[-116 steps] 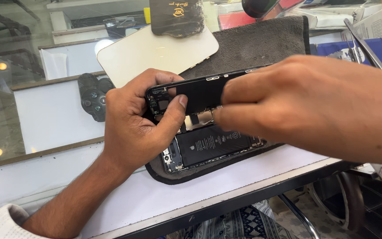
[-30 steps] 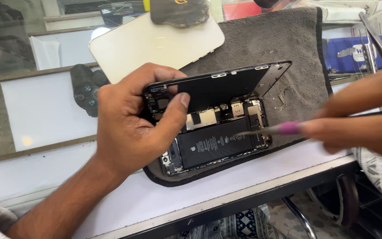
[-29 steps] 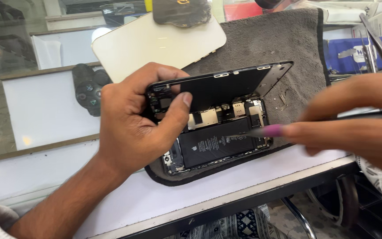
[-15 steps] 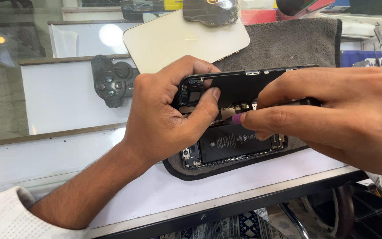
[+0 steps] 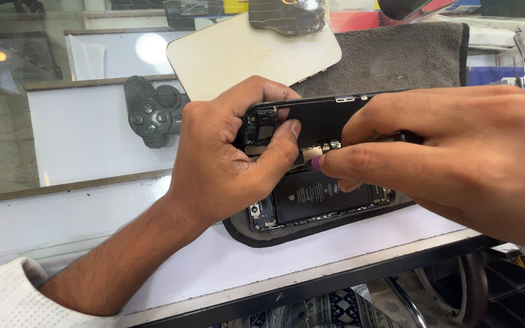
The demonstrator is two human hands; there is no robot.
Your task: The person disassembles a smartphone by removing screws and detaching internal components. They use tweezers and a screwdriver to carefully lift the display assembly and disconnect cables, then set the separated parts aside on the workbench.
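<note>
Opened phone on the work mat. My left hand [image 5: 226, 164] gripped the top end of the opened phone [image 5: 311, 182], thumb pressed against the inner boards and fingers curled over the far edge, propping the black screen panel [image 5: 323, 118] up on its long side. My right hand [image 5: 451, 158] pinched a thin tool with a purple tip [image 5: 317, 162], its tip set just beside the small connectors above the black battery [image 5: 320, 195]. The phone lay on a dark grey mat [image 5: 396, 61] at the near edge of the white desk [image 5: 226, 261]. Farther off lay a cream phone back cover [image 5: 244, 51], and to the left, under the glass, a black game controller [image 5: 150, 112].
</note>
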